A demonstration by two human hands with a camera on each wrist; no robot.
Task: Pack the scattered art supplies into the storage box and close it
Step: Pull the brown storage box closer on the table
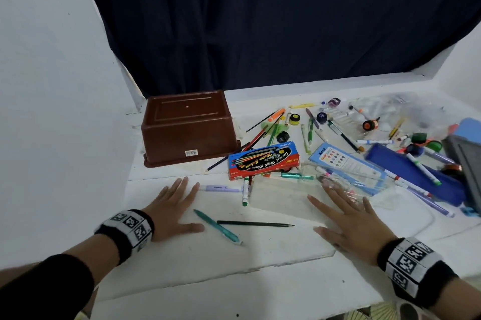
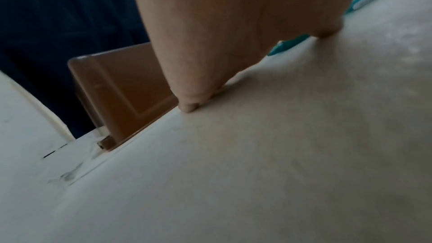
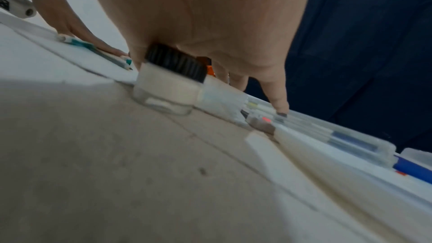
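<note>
The brown storage box [image 1: 187, 127] stands upside down at the back left of the white table [image 1: 234, 267]; the left wrist view shows its wall [image 2: 121, 91]. My left hand [image 1: 177, 205] lies flat and empty on the table in front of it, fingertips [image 2: 189, 106] down. My right hand [image 1: 343, 213] is spread flat, one fingertip [image 3: 278, 99] touching a clear marker case [image 3: 327, 132]. A small white paint jar with a black lid [image 3: 168, 84] stands under its palm, hidden from the head view. A teal pen [image 1: 218, 227] and a black pencil [image 1: 255, 224] lie between the hands.
A red and blue brush box [image 1: 263, 161], a blue colour-pen case [image 1: 346, 166], a blue pouch [image 1: 413, 174] and several loose markers, pencils and paint jars cover the right half. A grey box [image 1: 468, 163] sits at the right edge. A dark curtain [image 1: 260, 20] hangs behind.
</note>
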